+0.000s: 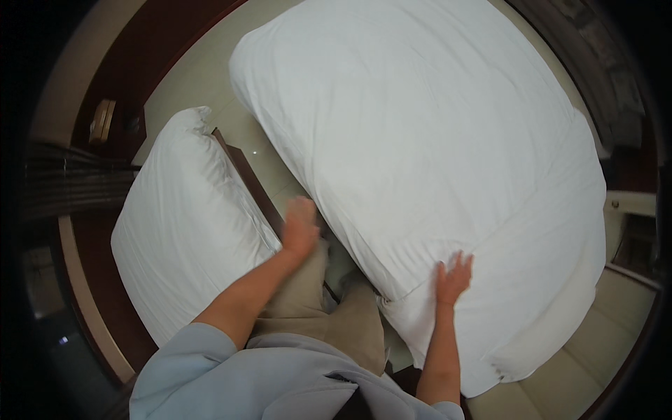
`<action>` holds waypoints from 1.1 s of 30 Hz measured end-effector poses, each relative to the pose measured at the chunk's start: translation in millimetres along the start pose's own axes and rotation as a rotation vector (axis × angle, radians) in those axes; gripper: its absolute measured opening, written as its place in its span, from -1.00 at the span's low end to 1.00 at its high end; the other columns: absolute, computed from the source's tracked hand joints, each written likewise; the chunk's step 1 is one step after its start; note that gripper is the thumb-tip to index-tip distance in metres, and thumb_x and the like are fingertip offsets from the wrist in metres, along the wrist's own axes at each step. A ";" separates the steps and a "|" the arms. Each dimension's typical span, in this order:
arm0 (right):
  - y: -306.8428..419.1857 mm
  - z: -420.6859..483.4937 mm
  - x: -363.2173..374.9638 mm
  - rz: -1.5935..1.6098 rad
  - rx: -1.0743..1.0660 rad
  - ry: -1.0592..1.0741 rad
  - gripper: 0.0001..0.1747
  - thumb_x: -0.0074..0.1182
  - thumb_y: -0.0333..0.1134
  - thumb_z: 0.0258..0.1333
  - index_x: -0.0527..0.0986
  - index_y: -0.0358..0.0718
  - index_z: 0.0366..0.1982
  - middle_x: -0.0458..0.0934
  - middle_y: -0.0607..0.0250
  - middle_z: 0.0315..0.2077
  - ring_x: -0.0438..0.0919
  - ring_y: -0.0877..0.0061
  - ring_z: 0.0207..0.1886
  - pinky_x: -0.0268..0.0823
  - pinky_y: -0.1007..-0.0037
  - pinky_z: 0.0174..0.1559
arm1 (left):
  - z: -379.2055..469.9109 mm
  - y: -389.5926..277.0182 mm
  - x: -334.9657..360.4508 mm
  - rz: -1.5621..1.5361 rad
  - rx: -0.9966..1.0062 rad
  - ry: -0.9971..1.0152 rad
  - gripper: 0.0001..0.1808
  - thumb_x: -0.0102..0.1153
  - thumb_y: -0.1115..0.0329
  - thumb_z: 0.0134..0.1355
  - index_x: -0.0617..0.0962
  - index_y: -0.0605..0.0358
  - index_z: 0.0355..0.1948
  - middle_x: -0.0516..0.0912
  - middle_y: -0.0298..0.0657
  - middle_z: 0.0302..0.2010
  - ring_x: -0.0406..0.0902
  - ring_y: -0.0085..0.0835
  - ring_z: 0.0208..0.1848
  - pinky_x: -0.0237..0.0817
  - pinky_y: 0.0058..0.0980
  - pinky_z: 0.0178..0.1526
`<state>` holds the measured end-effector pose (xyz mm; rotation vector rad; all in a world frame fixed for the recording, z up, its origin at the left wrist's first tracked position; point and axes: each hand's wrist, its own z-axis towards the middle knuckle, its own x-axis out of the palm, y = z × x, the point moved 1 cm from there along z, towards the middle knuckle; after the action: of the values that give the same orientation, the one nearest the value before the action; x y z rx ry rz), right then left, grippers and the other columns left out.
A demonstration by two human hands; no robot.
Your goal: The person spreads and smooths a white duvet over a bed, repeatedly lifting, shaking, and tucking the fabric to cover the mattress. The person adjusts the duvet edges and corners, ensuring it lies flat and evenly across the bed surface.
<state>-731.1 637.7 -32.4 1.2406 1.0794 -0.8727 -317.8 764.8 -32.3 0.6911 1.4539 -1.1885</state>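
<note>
My right hand (454, 275) rests on the white bedding of the larger bed (409, 142), fingers spread, near the folded-over band of cloth at its lower end. That fold runs diagonally from the near corner towards the right side. Blurred by motion, my left hand (301, 226) hangs over the gap between the two beds, beside the larger bed's edge. It appears to hold nothing, though its fingers are not clear. On my left lies a second bed (178, 226) with white bedding, gathered at its far corner.
Tiled floor (252, 142) shows in the narrow gap where I stand. A brown wooden bed frame (252, 184) edges the left bed. Dark curtains (84, 178) hang at far left, and a padded headboard (593, 336) lies beyond the larger bed's lower right.
</note>
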 end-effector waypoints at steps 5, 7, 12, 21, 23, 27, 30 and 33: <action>-5.0 65.3 20.4 -0.199 0.555 0.147 -0.26 0.08 -0.01 0.14 0.21 0.01 0.33 0.12 -0.13 0.32 0.21 0.00 0.32 0.14 0.05 0.26 | 32.9 -89.6 35.1 -0.235 0.432 0.368 -0.35 0.18 0.26 0.06 0.40 0.24 0.20 0.20 -0.02 0.37 0.05 -0.08 0.43 -0.14 -0.11 0.42; 29.4 96.7 45.7 -0.216 0.735 0.170 -0.32 -0.01 -0.02 0.21 0.20 0.03 0.34 0.10 -0.16 0.33 0.20 -0.04 0.32 0.16 0.02 0.25 | 66.4 -88.5 44.1 -0.169 0.526 0.359 -0.33 0.17 0.15 0.12 0.37 0.16 0.25 0.19 -0.10 0.39 0.02 -0.14 0.45 -0.15 -0.12 0.43; 180.9 170.7 129.9 -0.323 0.385 0.100 -0.40 -0.16 -0.08 0.32 0.17 0.04 0.36 0.03 -0.25 0.33 0.16 -0.11 0.32 0.16 -0.02 0.23 | 204.6 46.3 48.5 -0.162 0.452 0.304 -0.27 0.12 -0.09 0.19 0.32 -0.03 0.32 0.16 -0.26 0.43 -0.01 -0.21 0.47 -0.17 -0.16 0.45; 558.1 309.2 241.7 -0.107 -0.244 0.026 -0.40 -0.12 -0.10 0.29 0.22 0.02 0.34 -0.02 -0.21 0.36 -0.09 -0.08 0.42 -0.21 -0.05 0.35 | 411.8 345.9 -22.4 0.122 -0.009 0.068 -0.12 -0.02 -0.24 0.23 0.18 0.14 0.39 0.11 -0.15 0.44 -0.03 -0.20 0.48 -0.16 -0.21 0.45; 621.5 331.5 257.1 0.000 -0.389 0.051 -0.41 -0.14 -0.07 0.29 0.22 0.08 0.34 -0.05 -0.17 0.38 -0.17 -0.04 0.45 -0.32 -0.05 0.37 | 439.2 374.3 -25.6 0.171 -0.076 0.022 -0.09 -0.05 -0.27 0.24 0.15 0.19 0.39 0.08 -0.12 0.45 -0.05 -0.20 0.48 -0.18 -0.18 0.45; 674.5 357.1 263.5 0.013 -0.501 0.048 -0.44 -0.12 0.00 0.27 0.28 0.19 0.30 -0.04 -0.02 0.40 -0.14 0.13 0.47 -0.29 0.01 0.38 | 455.0 393.1 -21.2 0.135 -0.121 0.002 -0.06 -0.07 -0.28 0.24 0.13 0.27 0.38 0.05 -0.06 0.45 -0.08 -0.18 0.49 -0.20 -0.15 0.46; 679.8 361.8 259.0 0.001 -0.479 0.090 -0.46 -0.08 0.00 0.24 0.34 0.18 0.25 0.01 0.02 0.38 -0.07 0.16 0.46 -0.25 0.04 0.38 | 455.3 391.9 -22.0 0.125 -0.137 0.034 -0.05 -0.04 -0.26 0.23 0.13 0.31 0.37 0.04 -0.03 0.45 -0.09 -0.17 0.49 -0.23 -0.13 0.46; 679.1 362.7 255.1 0.020 -0.471 0.088 -0.48 -0.06 -0.01 0.22 0.39 0.15 0.22 0.04 0.01 0.37 -0.05 0.14 0.45 -0.22 0.02 0.37 | 457.1 388.0 -29.4 0.112 -0.144 0.080 -0.06 0.01 -0.23 0.23 0.13 0.33 0.36 0.03 -0.01 0.45 -0.10 -0.16 0.49 -0.22 -0.11 0.45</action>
<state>39.7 390.6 -82.1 0.8968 1.2539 -0.5091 205.9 475.6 -81.9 0.7180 1.5305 -0.9699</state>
